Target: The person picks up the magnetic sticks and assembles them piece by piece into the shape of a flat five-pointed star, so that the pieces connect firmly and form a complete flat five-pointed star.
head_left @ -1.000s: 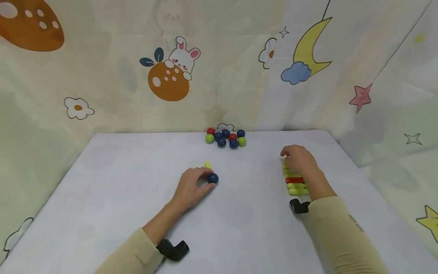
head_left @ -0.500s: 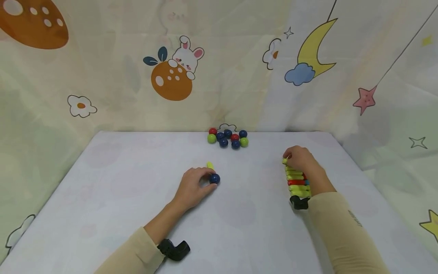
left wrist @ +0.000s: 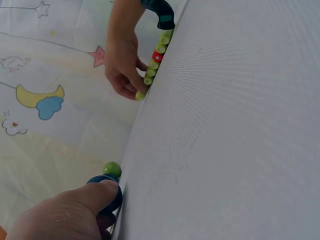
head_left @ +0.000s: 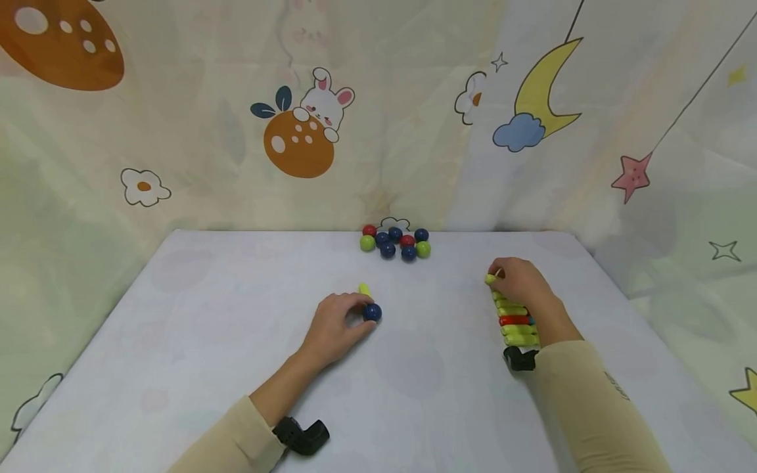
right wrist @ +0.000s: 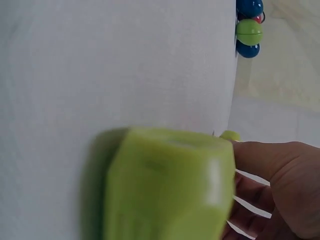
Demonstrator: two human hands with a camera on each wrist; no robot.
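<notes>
In the head view, my left hand [head_left: 334, 328] pinches a dark blue ball [head_left: 372, 313] between thumb and fingers. Just beyond that ball a yellow-green stick [head_left: 364, 289] shows; whether the two are joined I cannot tell. On the right, my right hand [head_left: 522, 284] grips a yellow-green stick [head_left: 490, 279] at the far end of a row of sticks [head_left: 522, 339]. One red stick [head_left: 513, 320] lies in that row, partly covered by the hand and wrist. A blurred yellow-green stick [right wrist: 170, 185] fills the foreground of the right wrist view.
Several red, green and dark blue balls [head_left: 387, 250] sit grouped at the back of the white table [head_left: 437, 407]. Behind the table's rear edge hangs a patterned cloth [head_left: 402, 131]. Each wrist carries a black camera mount [head_left: 303, 437].
My right hand has taken hold of the far-end stick and shifted it slightly away from the row. My left hand keeps its pinch on the ball. The head view has tilted slightly.
</notes>
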